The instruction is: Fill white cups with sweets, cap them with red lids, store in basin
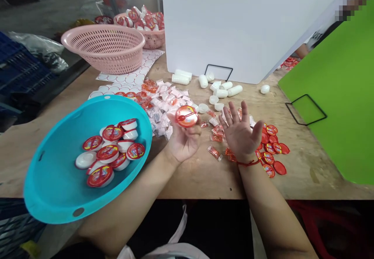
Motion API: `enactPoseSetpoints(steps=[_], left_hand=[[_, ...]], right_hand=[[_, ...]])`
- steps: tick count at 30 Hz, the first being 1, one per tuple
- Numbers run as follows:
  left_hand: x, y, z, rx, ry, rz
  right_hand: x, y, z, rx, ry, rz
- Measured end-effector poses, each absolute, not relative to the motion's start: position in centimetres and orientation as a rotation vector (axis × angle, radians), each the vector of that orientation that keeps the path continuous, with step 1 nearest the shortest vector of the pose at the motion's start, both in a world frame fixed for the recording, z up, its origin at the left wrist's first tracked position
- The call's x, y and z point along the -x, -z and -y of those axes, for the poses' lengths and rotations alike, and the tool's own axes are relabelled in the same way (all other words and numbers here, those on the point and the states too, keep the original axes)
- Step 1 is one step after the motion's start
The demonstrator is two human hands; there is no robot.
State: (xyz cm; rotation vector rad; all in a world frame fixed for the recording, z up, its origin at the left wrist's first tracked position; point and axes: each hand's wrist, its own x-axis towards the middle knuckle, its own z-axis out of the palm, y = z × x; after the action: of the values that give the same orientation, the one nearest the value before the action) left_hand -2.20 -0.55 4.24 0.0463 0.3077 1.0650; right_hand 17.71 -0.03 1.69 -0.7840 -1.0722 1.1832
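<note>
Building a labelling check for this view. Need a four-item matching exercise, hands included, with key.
1. Left hand
2. Right hand
3. Turquoise basin
4. Loose red lids

A. Scattered on the wooden table
B. Open, palm showing, nothing held
C. Gripping a round red-rimmed piece
D. Holds several red-and-white containers

Pairs: 1-C, 2-B, 3-D, 4-A

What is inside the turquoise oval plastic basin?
Round white plastic cups with printed red lids lie heaped in the basin, one showing its white base. The heap covers the floor beneath it, hiding anything there.
</note>
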Motion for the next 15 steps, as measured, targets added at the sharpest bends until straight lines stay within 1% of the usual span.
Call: enactPoseSetpoints(steps=[5,10,13,15], left_hand=[[4.5,-7.4,2.3,-0.083,-1.262,-0.282],[5.1,-8.8,6.2,-0.178,-1.266,-0.232],[6.7,-9.7,9.0,-0.488,-1.332,-0.436],[9.2,-10.8,10.1,-0.897,-1.410,-0.713]], right_hand=[[-18.0,-0.8,-0.2,0.806,-1.231,1.136],[-17.9,-0.4,-0.3,0.857,-1.239,1.282],[-18.3,-0.3,-0.4,0.834,-1.222,1.317],[-18.5,0.0,-0.5,0.830,-1.209,1.313]])
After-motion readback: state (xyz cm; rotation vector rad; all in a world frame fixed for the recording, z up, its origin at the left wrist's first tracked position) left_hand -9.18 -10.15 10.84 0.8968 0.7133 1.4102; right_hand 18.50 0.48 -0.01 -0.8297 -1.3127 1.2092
